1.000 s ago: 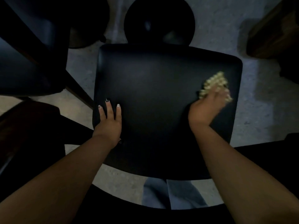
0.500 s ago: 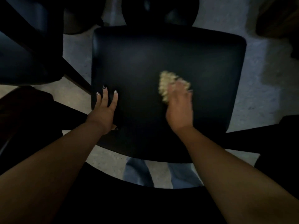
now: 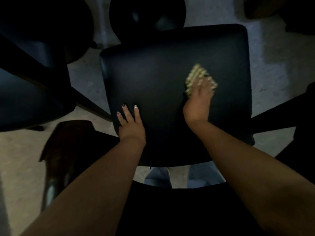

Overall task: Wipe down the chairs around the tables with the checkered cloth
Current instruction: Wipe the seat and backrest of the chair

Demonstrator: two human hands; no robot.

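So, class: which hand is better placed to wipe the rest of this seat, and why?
Right. The right hand already presses the checkered cloth onto the seat; the left hand lies flat at the near left edge, holding nothing.

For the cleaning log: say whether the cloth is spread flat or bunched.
Bunched: the checkered cloth shows as a small wad under the right hand.

The checkered cloth (image 3: 196, 77) is motion-blurred and half hidden under the right hand (image 3: 199, 101); both forearms run off the bottom edge.
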